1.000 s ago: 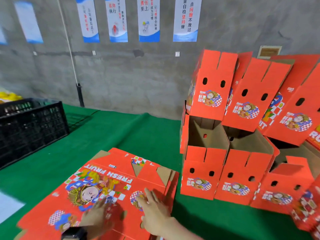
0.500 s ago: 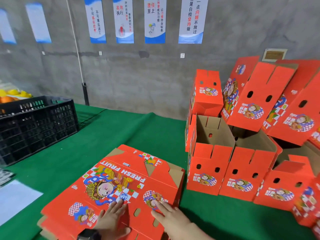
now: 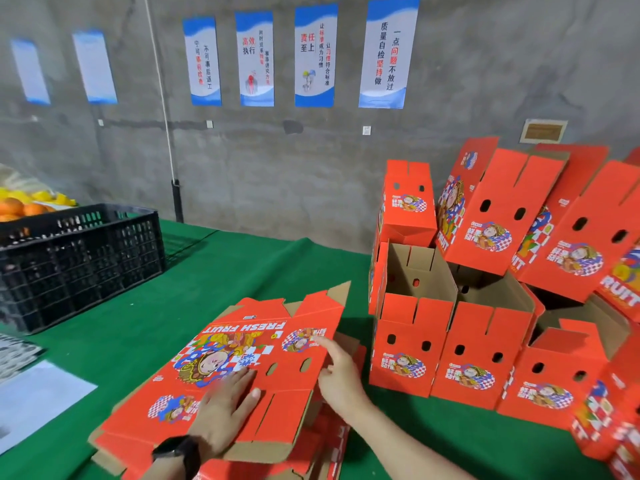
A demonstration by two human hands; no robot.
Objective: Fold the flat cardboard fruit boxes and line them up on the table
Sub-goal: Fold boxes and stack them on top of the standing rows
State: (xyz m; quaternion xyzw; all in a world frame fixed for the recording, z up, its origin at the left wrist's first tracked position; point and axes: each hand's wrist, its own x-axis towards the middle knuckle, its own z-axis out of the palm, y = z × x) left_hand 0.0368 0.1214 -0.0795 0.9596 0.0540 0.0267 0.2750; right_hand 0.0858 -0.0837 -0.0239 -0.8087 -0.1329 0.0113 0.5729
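A flat red "FRESH FRUIT" cardboard box (image 3: 242, 351) lies on top of a stack of flat boxes (image 3: 322, 445) on the green table (image 3: 207, 271). My left hand (image 3: 225, 407) rests flat on its near part, fingers straight, a black watch on the wrist. My right hand (image 3: 341, 372) holds the sheet's right edge, index finger stretched over the top and thumb at the edge. The sheet's right side is raised off the stack. Folded red boxes (image 3: 412, 344) stand in a row at the right, with more stacked slanting above them (image 3: 498, 216).
A black plastic crate (image 3: 79, 261) stands at the left, with oranges (image 3: 17, 207) behind it. A white sheet of paper (image 3: 34, 400) lies at the near left. A grey concrete wall with blue posters (image 3: 315, 55) closes the back.
The top flat box has been lifted at its right side and turned off the stack. My right hand moved from lying on the sheet to its right edge. The view shifted right.
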